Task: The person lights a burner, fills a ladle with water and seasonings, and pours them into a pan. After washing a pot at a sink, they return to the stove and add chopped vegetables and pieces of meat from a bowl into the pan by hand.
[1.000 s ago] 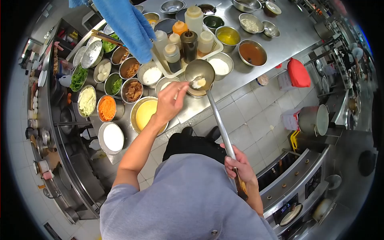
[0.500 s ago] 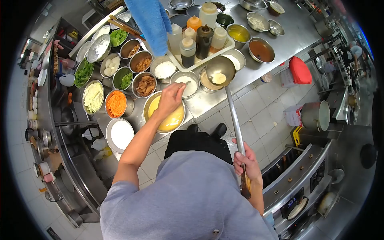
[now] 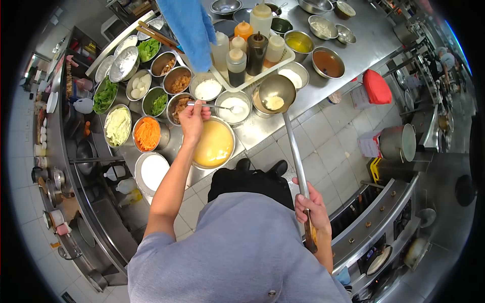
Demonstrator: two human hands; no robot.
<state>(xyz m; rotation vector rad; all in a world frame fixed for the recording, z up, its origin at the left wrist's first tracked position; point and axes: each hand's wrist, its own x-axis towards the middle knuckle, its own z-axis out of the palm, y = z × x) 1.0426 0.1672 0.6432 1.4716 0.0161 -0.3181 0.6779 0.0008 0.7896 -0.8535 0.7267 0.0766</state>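
My left hand [image 3: 194,117] grips a metal spoon [image 3: 216,106] by its handle. The spoon's head sits in a bowl of white powder [image 3: 241,119]. Below it is a bowl of yellow liquid [image 3: 230,151], and a bowl of brown meat pieces [image 3: 178,108] is partly behind the fingers. Wrapped round the brown grip of a long-handled ladle [image 3: 296,151] is my right hand [image 3: 313,204]. The ladle's bowl is tilted towards me over the counter edge, partly above a bowl [image 3: 258,107], with a pale yellowish heap [image 3: 274,103] inside.
Bowls of shredded carrot [image 3: 147,133], shredded cabbage [image 3: 117,126] and white powder [image 3: 154,170] stand on the left. A tray [image 3: 241,87] holds squeeze bottles [image 3: 257,54] under a hanging blue towel [image 3: 188,33]. A stove [image 3: 371,219] is at lower right.
My left hand has moved left from beside the powder bowl, and the spoon now shows lengthwise between hand and bowl. The ladle and my right hand stay almost where they were.
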